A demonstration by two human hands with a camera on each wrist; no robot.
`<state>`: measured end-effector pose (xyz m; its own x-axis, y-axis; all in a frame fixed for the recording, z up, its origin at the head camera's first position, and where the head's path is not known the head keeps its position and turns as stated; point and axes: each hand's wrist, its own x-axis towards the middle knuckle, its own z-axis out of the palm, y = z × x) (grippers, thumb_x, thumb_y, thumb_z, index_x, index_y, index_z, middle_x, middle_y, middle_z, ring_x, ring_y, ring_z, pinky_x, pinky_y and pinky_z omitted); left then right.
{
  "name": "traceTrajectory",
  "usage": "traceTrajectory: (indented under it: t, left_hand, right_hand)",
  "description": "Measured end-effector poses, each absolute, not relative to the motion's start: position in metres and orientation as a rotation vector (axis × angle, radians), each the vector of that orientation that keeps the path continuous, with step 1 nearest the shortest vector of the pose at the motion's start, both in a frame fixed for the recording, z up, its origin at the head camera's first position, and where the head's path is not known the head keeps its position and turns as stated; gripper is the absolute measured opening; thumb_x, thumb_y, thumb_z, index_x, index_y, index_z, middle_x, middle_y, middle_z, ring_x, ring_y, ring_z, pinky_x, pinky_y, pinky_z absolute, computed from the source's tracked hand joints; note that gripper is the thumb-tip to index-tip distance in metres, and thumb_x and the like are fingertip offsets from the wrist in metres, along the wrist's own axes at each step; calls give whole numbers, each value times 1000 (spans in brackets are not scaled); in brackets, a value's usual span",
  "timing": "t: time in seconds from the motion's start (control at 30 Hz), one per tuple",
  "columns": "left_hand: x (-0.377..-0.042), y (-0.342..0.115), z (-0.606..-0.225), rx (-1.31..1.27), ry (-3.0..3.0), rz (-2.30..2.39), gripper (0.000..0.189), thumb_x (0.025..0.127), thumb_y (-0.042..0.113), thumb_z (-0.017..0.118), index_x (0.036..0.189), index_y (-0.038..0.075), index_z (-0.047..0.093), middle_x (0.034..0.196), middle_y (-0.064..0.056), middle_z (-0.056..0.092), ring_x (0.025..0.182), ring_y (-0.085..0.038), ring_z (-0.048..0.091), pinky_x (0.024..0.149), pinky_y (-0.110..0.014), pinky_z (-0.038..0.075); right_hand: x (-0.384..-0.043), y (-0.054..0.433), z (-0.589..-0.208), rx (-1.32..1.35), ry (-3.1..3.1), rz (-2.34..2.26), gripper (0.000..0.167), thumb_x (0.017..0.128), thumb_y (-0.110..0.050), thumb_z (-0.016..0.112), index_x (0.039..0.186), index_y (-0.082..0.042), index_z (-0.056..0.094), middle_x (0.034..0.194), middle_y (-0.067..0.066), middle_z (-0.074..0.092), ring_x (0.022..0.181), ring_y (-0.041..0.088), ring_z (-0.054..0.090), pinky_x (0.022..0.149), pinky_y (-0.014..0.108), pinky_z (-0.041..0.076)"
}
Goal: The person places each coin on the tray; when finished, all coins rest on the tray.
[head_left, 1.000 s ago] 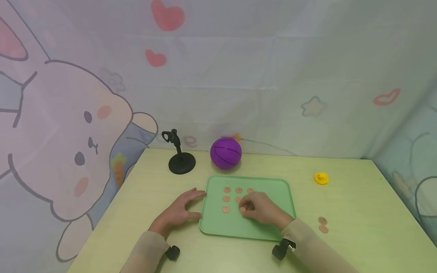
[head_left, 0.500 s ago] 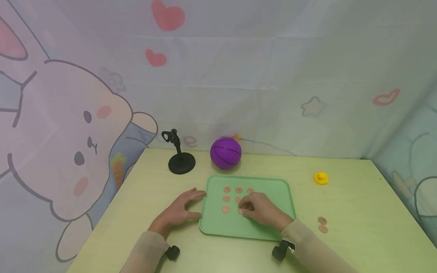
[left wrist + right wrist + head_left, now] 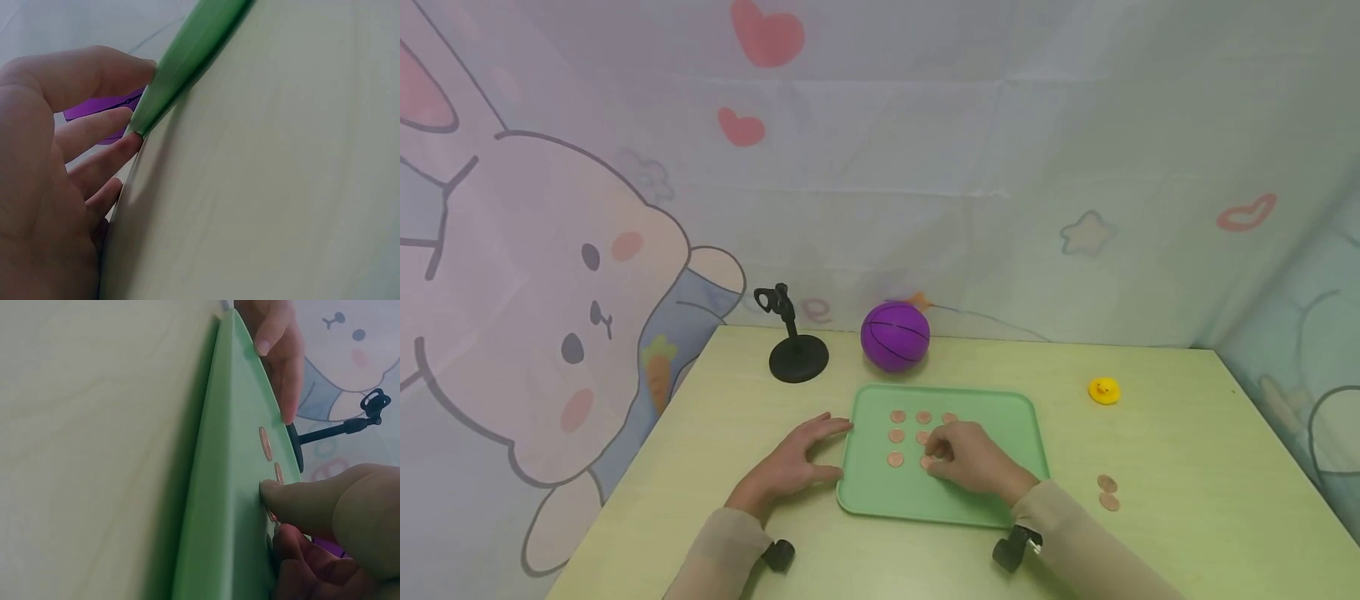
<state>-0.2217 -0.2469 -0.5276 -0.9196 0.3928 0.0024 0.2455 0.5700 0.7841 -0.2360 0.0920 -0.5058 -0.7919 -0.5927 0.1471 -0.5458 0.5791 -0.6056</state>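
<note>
A green tray (image 3: 985,500) lies on the table with several copper coins in rows on it, such as one coin (image 3: 896,459) at the front left. My right hand (image 3: 973,458) is over the tray's middle, its thumb and curled fingertips pinching another coin (image 3: 926,462) down at the tray surface. In the right wrist view the thumb covers most of this coin (image 3: 272,514). At the tray's left edge, my left hand (image 3: 793,462) is spread, thumb and fingertips touching the rim. The left wrist view shows those fingertips against the green rim (image 3: 169,81).
Two loose coins (image 3: 1108,492) lie on the table (image 3: 1210,467) right of the tray. Behind it sit a purple ball (image 3: 895,337) and a black stand (image 3: 798,358) with a round base. A yellow rubber duck (image 3: 1104,391) is at the back right.
My right hand has slid slightly left with the coin, which now sits closer under the middle column of coins. The left hand stays at the tray's edge.
</note>
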Motion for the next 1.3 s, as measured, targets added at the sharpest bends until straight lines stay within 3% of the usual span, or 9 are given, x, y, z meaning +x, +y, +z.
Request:
traceTrajectory:
  t: [0.23, 0.7, 0.93, 1.3]
  left_hand:
    - [-222, -246, -528, 532, 2619, 1294, 74, 83, 25, 85, 151, 20, 58, 164, -11, 44, 159, -41, 22, 125, -69, 15]
    - [-222, -247, -528, 545, 2614, 1301, 74, 82, 24, 85, 151, 19, 58, 163, -8, 46, 159, -41, 22, 126, -69, 15]
    - [-222, -248, -530, 559, 2626, 1286, 73, 84, 26, 84, 152, 21, 58, 164, -6, 46, 159, -38, 23, 126, -68, 17]
    - [-221, -248, -527, 530, 2623, 1283, 73, 83, 25, 84, 152, 22, 58, 165, -6, 45, 160, -37, 22, 126, -67, 16]
  right_hand:
    - [-236, 89, -507, -974, 2742, -1014, 6, 91, -14, 80, 91, -13, 74, 88, -6, 72, 82, 11, 63, 77, 30, 55]
    - [-238, 87, -509, -966, 2745, -1007, 9, 89, -14, 82, 91, -12, 74, 88, -4, 69, 82, 14, 60, 74, 28, 52]
    - [-239, 89, -508, -926, 2726, -997, 10, 90, -17, 83, 93, -16, 74, 90, -7, 70, 88, 13, 64, 79, 31, 55]
    - [-239, 112, -505, -942, 2675, -1063, 18, 89, -17, 83, 104, -13, 74, 96, -3, 71, 82, 7, 63, 77, 26, 57]
